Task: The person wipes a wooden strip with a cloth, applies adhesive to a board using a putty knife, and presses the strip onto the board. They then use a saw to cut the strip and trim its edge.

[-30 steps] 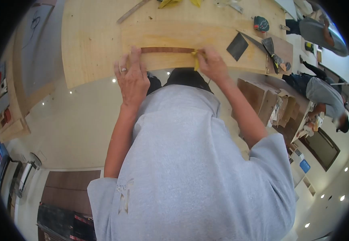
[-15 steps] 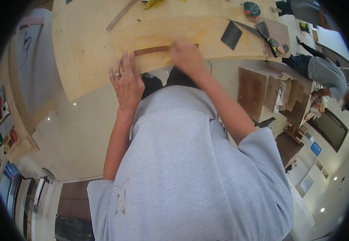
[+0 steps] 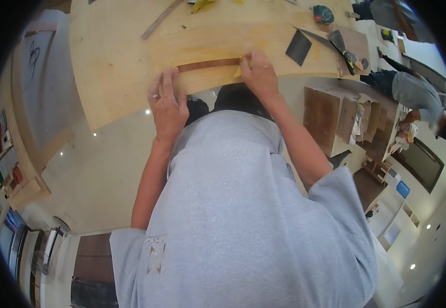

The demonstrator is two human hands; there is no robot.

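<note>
A narrow reddish-brown wooden strip (image 3: 207, 65) lies flat along the near edge of the plywood table (image 3: 115, 77). My left hand (image 3: 169, 105) has its fingers stretched out, the fingertips resting at the strip's left end; a ring is on one finger. At the right end, my right hand (image 3: 260, 76) is closed around a piece of yellow sandpaper (image 3: 242, 66), which touches the strip. The hand and paper hide that end of the strip.
A dark square sheet (image 3: 298, 47), scrapers (image 3: 338, 41) and a green round tool (image 3: 323, 14) lie to the right. A thin wooden stick (image 3: 162, 19) and yellow scraps (image 3: 202, 5) are farther back. Another person (image 3: 418, 92) bends over a bench at right.
My right hand has moved right along the strip, from its middle part toward its right end, with the sandpaper. My left hand stays at the left end; the view has shifted slightly.
</note>
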